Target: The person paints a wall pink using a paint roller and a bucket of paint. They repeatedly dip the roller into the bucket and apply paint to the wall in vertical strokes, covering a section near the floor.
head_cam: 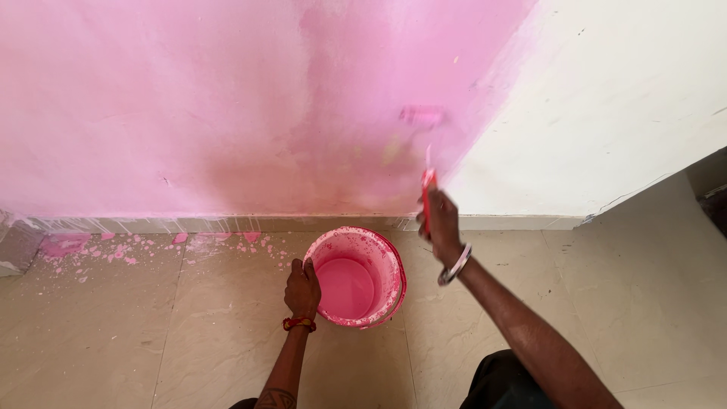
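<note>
Right hand (441,220): arm stretched forward and upward from the lower right, a metal bangle (455,266) at the wrist, fingers wrapped tight about the red handle of a paint roller (425,155), whose pink sleeve lies blurred against the pink wall (189,98), above the hand and close to the edge of the unpainted white wall (613,98). Left hand (302,288): arm reaching straight ahead, red thread band at the wrist, fingers curled over the left rim of a pink paint bucket (382,257) standing on the tiled floor (136,326) just before the skirting, pink splashes (113,250) to its left
</note>
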